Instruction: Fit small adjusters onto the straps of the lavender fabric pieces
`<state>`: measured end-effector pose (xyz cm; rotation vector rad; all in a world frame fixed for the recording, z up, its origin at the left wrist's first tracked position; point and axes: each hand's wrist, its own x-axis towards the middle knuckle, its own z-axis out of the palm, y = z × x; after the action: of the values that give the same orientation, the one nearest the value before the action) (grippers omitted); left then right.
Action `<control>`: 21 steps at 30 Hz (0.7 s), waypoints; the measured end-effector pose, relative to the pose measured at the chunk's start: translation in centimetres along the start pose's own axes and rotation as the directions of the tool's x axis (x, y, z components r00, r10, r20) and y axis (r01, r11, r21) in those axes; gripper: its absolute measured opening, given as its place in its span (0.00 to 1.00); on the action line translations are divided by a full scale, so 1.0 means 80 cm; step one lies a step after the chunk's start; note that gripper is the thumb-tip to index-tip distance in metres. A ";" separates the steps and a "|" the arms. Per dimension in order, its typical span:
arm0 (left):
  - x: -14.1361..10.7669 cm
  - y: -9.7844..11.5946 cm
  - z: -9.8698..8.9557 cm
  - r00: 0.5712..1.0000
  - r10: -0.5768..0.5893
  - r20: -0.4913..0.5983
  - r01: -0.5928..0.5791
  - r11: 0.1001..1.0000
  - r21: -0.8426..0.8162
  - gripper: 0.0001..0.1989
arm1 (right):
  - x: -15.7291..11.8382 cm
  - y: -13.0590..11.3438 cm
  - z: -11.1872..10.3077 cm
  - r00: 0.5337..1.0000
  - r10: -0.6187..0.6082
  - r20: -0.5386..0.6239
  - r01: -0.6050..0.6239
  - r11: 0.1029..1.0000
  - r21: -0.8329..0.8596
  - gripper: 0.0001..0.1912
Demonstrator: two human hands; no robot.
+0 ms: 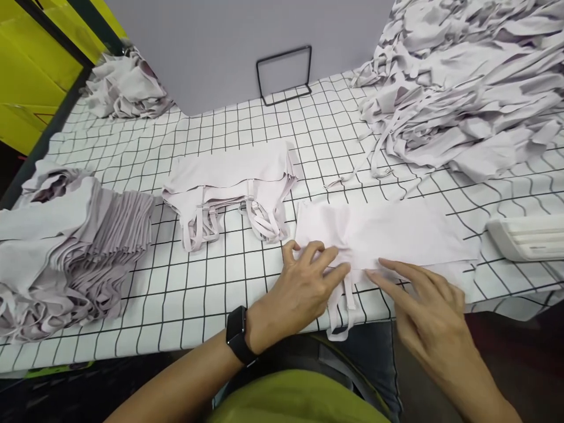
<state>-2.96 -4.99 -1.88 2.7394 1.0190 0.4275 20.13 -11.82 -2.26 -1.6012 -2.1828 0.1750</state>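
A pale lilac strappy top (396, 232) lies spread on the grid-patterned cloth in front of me, its straps (341, 308) hanging toward the table's front edge. My left hand (308, 282) rests on its left part, fingers bent and apart, fingertips pressing the fabric; a few creases show just beyond them. At the lower edge of the garment is my right hand (425, 302), thumb and forefinger stretched out and apart, touching the fabric. To the left sits a small stack of folded matching tops (233, 167), with straps and adjusters toward me.
A tall pile of folded tops (110, 229) stands at the left edge. Loose, tangled garments (476, 94) heap up at the back right, and a smaller heap (127, 85) lies back left. A grey panel (211, 53) with a black wire stand (284, 97) borders the back. A white plastic object (529, 238) sits right.
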 end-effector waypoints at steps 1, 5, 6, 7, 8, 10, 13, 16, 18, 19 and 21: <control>0.001 -0.002 0.000 1.000 -0.028 -0.006 0.028 1.000 0.003 0.17 | 0.001 0.001 -0.001 0.999 0.030 -0.017 -0.031 1.000 -0.007 0.24; 0.015 -0.025 -0.004 0.991 -0.103 -0.087 0.103 0.995 -0.001 0.09 | 0.016 0.017 -0.022 0.944 0.289 -0.158 -0.285 0.957 0.050 0.14; 0.022 -0.033 -0.007 0.988 -0.112 -0.108 0.113 0.994 0.001 0.09 | 0.024 0.025 -0.030 0.913 0.364 -0.182 -0.363 0.931 0.038 0.13; 0.029 -0.041 -0.009 0.986 -0.117 -0.119 0.119 0.993 0.006 0.09 | 0.034 0.035 -0.038 0.879 0.430 -0.208 -0.437 0.899 0.011 0.13; 0.037 -0.048 -0.011 0.985 -0.125 -0.117 0.127 0.992 0.013 0.09 | 0.045 0.046 -0.045 0.845 0.487 -0.223 -0.503 0.864 -0.020 0.13; 0.055 -0.062 -0.016 0.984 -0.160 -0.083 0.163 0.986 0.034 0.10 | 0.072 0.069 -0.057 0.789 0.577 -0.211 -0.601 0.795 -0.077 0.14; 0.077 -0.076 -0.021 0.971 -0.239 0.009 0.238 0.968 0.074 0.13 | 0.114 0.099 -0.067 0.743 0.666 -0.058 -0.667 0.733 -0.133 0.18; 0.086 -0.089 -0.024 0.958 -0.275 0.077 0.265 0.957 0.115 0.11 | 0.142 0.119 -0.069 0.749 0.651 0.125 -0.632 0.758 -0.161 0.20; 0.087 -0.098 -0.026 0.955 -0.281 0.093 0.265 0.952 0.153 0.09 | 0.149 0.130 -0.067 0.747 0.633 0.204 -0.612 0.774 -0.163 0.16; 0.087 -0.103 -0.027 0.954 -0.281 0.100 0.262 0.950 0.168 0.08 | 0.150 0.135 -0.066 0.744 0.629 0.225 -0.610 0.777 -0.155 0.14; 0.088 -0.111 -0.030 0.953 -0.277 0.124 0.256 0.953 0.163 0.06 | 0.150 0.145 -0.065 0.752 0.622 0.218 -0.609 0.782 -0.129 0.12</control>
<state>-4.07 6.46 -0.63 2.6504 1.4058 0.1117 29.51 2.42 1.59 -2.4007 -1.7326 0.5479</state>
